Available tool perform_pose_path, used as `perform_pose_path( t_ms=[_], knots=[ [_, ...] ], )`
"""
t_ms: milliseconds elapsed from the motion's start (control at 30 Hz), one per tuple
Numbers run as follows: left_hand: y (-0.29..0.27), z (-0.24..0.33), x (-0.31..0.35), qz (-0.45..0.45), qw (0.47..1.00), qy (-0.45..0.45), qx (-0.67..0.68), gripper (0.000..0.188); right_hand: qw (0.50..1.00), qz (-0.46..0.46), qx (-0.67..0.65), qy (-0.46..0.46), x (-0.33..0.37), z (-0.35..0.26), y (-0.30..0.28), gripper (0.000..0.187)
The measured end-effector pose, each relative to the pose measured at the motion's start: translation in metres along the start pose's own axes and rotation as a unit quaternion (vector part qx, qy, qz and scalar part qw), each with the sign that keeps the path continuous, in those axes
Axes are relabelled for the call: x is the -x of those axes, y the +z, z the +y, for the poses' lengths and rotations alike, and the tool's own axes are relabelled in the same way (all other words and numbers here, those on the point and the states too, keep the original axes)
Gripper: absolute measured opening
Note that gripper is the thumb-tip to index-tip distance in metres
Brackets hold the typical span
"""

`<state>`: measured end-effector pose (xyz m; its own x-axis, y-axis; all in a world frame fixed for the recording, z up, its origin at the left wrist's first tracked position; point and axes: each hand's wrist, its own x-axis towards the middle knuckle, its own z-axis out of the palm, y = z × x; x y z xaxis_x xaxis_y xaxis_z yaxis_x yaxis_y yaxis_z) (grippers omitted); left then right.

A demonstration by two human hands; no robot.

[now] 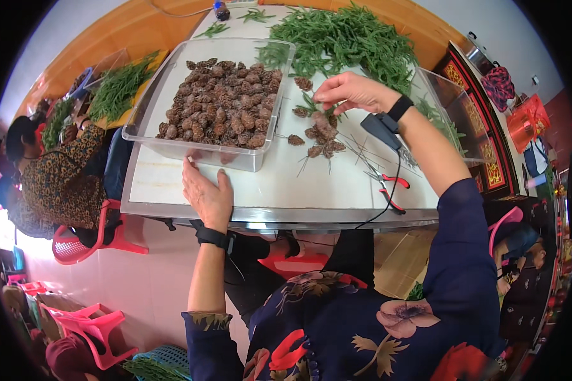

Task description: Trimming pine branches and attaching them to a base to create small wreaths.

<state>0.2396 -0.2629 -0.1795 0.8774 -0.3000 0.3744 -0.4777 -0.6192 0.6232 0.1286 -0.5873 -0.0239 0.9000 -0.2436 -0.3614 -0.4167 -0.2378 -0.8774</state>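
A clear plastic bin (200,151) full of brown pine cones (225,105) stands on the table, left of centre. My left hand (208,195) lies at its near wall, fingers stretched and apart, holding nothing. My right hand (356,93) hovers over a small group of loose pine cones (324,127), its thumb and fingers pinched together. Whatever is between those fingertips is too small to make out. Just below them shows a green sprig (309,103). Thin wires (356,152) lie scattered beside the cones, close to red-handled pliers (388,182).
A heap of green artificial sprigs (343,44) covers the table's far side. Another clear bin (451,108) stands at the right. A black cable runs from my right wrist over the table's near edge. A co-worker (63,171) sits at the left; pink chairs (98,327) stand lower left.
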Motion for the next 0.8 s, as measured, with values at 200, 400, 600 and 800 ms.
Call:
perform_pose_path(
  t_ms=[200, 400, 600, 800],
  knots=[
    [0.000, 0.000, 0.000, 0.001, 1.000, 0.000, 0.007, 0.081, 0.995, 0.081, -0.011, -0.052, -0.018, 0.015, 0.011, 0.024],
    [0.002, 0.000, -0.001, 0.009, 1.000, -0.001, -0.013, 0.081, 0.983, 0.125, -0.059, -0.120, -0.013, 0.025, 0.008, 0.022],
    [0.000, 0.000, 0.000, 0.000, 1.000, -0.001, 0.001, 0.081, 0.991, 0.116, -0.067, 0.029, -0.006, 0.048, 0.016, 0.021],
    [0.002, -0.003, -0.001, -0.002, 1.000, -0.007, 0.003, 0.080, 0.989, 0.125, -0.075, 0.019, 0.011, 0.058, 0.030, 0.015]
  ],
)
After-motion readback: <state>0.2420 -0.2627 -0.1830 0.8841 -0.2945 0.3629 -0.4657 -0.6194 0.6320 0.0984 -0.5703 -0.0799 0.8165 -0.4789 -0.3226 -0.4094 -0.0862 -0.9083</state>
